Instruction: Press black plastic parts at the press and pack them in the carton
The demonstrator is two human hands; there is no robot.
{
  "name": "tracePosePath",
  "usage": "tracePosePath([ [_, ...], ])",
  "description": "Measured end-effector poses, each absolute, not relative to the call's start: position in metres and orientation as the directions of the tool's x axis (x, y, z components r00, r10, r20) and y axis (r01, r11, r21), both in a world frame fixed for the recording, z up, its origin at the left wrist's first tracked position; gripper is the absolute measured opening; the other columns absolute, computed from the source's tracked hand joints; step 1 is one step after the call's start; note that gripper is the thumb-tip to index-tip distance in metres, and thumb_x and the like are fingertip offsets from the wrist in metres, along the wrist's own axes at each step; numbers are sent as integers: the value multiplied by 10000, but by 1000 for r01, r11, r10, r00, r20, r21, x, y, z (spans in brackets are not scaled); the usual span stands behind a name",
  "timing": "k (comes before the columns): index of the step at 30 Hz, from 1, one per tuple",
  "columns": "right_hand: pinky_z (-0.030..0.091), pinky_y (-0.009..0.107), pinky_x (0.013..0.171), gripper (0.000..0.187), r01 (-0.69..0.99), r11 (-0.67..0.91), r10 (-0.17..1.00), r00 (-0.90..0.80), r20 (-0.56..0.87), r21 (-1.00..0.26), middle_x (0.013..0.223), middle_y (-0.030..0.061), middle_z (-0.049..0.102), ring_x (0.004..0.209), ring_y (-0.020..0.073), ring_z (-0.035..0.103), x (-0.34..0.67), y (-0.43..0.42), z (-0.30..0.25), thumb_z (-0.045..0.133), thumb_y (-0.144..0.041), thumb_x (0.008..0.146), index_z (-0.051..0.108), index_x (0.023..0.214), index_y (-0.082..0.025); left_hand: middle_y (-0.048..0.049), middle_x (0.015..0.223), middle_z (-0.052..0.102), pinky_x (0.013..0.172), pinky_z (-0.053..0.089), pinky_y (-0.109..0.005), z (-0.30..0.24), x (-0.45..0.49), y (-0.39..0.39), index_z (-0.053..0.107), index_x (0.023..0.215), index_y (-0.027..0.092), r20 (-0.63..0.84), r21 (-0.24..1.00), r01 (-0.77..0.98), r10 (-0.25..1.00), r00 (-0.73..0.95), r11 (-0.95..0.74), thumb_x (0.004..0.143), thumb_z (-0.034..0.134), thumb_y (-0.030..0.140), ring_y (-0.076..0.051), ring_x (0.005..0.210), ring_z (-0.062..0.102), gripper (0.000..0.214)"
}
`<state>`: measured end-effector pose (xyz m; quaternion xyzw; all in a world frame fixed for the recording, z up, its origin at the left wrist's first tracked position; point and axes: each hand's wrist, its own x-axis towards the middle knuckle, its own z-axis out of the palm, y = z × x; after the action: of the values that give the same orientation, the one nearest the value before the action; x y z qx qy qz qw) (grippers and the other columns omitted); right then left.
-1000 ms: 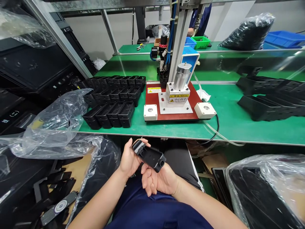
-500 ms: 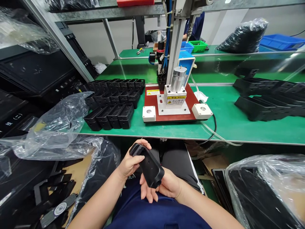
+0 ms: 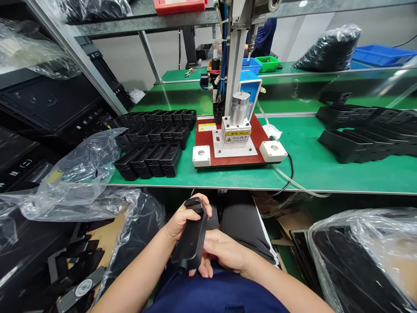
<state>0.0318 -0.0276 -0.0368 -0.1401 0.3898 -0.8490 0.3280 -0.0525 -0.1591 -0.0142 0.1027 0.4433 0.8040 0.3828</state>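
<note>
My left hand [image 3: 190, 217] is closed around the upper end of a long black plastic housing [image 3: 190, 241], its thumb over the rim. The housing is held tilted above my lap, its hollow side facing me. Against the housing's right side, near the lower end, is my right hand [image 3: 220, 250]. Its fingers are curled with thumb and fingertips close together, partly hidden behind the housing; whatever they may hold cannot be made out.
On the green bench [image 3: 302, 169] stands a press fixture [image 3: 237, 134] on a red base. Rows of black housings [image 3: 156, 158] lie left of it, more black housings [image 3: 352, 143] to the right. A plastic-lined box [image 3: 358, 261] sits low right; loose black parts [image 3: 74, 265] lie low left.
The housing has turned from slanting down to the right to slanting down to the left. My right hand's fingers, spread below it before, are now curled beside it.
</note>
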Motion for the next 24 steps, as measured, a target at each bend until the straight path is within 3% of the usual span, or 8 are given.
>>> tracePosePath([
  [5, 441, 165, 380, 516, 479, -569, -605, -794, -54, -669, 676, 125, 666, 457, 127, 599, 35, -23, -44, 634, -573, 825, 615, 818, -57, -67, 817, 647, 564, 437, -227, -4, -46, -162, 546, 1042, 176, -363, 768, -620, 690, -626, -159, 715, 656, 241, -141, 648, 566, 351],
  [8, 441, 160, 376, 414, 505, -574, -579, -807, -117, -644, 689, 134, 677, 471, 135, 615, 38, -18, -45, 668, -459, 816, 639, 832, -46, -54, 857, 621, 513, 423, -206, 3, -41, -165, 533, 1104, 195, -487, 740, -669, 631, -604, -69, 675, 727, 337, -141, 656, 573, 492],
  [13, 427, 173, 385, 400, 477, -520, -562, -816, -136, -709, 710, 142, 676, 477, 132, 604, 41, -9, -44, 687, -436, 783, 668, 772, -37, -18, 840, 567, 360, 172, -138, 7, -41, -160, 535, 1105, 205, -514, 773, -634, 612, -601, 26, 659, 743, 376, -33, 461, 411, 521],
  [16, 413, 174, 408, 386, 484, -452, -510, -829, -229, -749, 642, 77, 645, 470, 120, 579, 41, 1, -41, 724, -445, 752, 661, 780, -65, 7, 806, 527, 339, 109, -141, 7, -42, -156, 504, 1095, 214, -492, 821, -563, 613, -619, 91, 687, 718, 443, -14, 423, 321, 515],
  [20, 400, 154, 467, 345, 448, -425, -312, -888, -338, -786, 653, 1, 602, 507, 72, 527, 36, 19, -32, 769, -426, 730, 650, 811, -112, 50, 710, 461, 348, 161, -154, 11, -45, -153, 470, 1070, 231, -444, 886, -417, 636, -632, 204, 723, 674, 515, -45, 443, 333, 494],
  [24, 456, 189, 521, 411, 294, -347, -235, -947, -221, -891, 803, 42, 633, 654, 122, 593, 24, 36, -17, 684, -527, 799, 635, 933, -141, 31, 779, 560, 502, 364, -206, 18, -50, -147, 437, 1072, 223, -365, 930, -209, 691, -624, 303, 738, 680, 493, -97, 590, 474, 494],
])
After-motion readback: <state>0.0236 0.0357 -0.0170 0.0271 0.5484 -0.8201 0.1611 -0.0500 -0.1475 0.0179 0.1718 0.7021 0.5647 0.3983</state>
